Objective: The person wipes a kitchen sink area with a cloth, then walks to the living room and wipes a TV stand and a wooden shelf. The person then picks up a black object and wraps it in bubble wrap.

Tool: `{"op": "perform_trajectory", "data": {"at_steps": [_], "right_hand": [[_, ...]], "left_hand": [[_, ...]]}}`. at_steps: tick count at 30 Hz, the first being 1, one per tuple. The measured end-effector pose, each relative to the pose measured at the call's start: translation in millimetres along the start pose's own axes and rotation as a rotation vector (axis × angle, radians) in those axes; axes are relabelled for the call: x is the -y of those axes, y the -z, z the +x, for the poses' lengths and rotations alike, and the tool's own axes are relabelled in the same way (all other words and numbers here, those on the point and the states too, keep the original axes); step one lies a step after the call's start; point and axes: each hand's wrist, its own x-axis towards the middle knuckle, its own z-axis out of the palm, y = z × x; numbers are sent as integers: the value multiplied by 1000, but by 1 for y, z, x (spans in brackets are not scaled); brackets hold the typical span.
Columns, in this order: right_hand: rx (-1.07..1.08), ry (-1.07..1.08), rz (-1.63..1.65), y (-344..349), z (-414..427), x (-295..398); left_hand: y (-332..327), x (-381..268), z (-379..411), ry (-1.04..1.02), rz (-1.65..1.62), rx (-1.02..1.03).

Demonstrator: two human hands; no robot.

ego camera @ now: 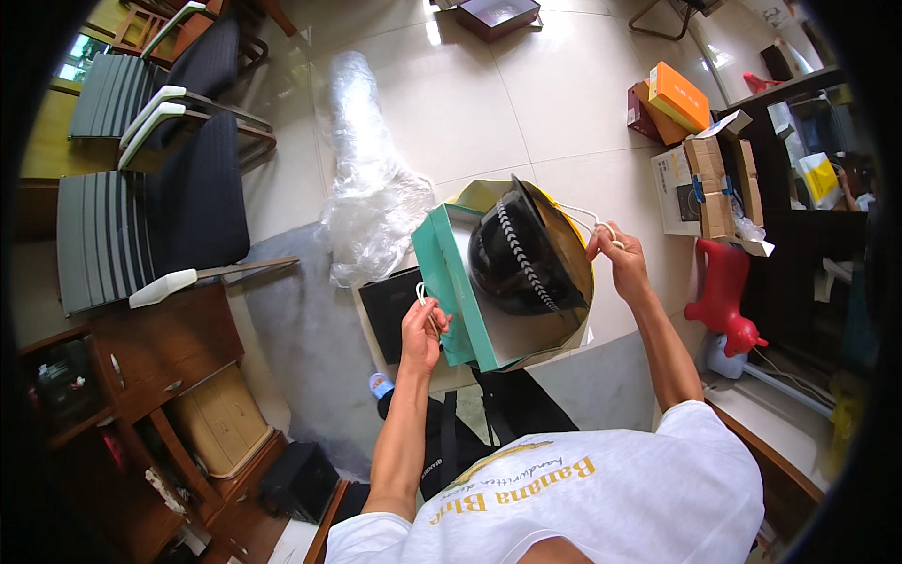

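Note:
A yellow paper bag (pixel 583 296) hangs before me, its mouth spread wide. Inside it lie a black helmet (pixel 518 254) with a band of pale chevrons and a turquoise box part (pixel 458 289) that sticks out at the left. My left hand (pixel 423 331) is closed on a white cord handle at the bag's left side, beside the turquoise box. Pinched in the fingers of my right hand (pixel 619 257) is the other white cord handle, at the bag's right rim. What lies beneath the helmet is hidden.
Crumpled clear plastic wrap (pixel 373 190) and a black flat box (pixel 394 310) lie on the floor. Black chairs (pixel 201 197) stand left. On the right are an orange box (pixel 678 97), an opened cardboard carton (pixel 708 187) and a red animal-shaped toy (pixel 726 289). An open dark box (pixel 497 15) lies farther off.

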Motion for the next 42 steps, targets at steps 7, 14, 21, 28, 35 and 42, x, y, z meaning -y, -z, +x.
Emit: {"op": "perform_trajectory", "data": {"at_steps": [7,14,21,28,35,42], "right_hand": [[-66,-203,508,21,-42,25],[19,-190,587,10,-73,41],[150,-185,467,-5,-73,41],[285,-260,398,-5,-39,26],[365,-416,419,35,40,11],[351,-519,461,76,133,11]], "left_hand": [[-26,-53,-69,-132,-20,-55],[-22,-74,-116,-319,61,-80],[-22,-48,-148,-332,186,-145],[-24,-10,-138,-315,134,-247],[-57,16,-70,-319,-21,-400],[-115,18,9,-268,-111,-441]]}}
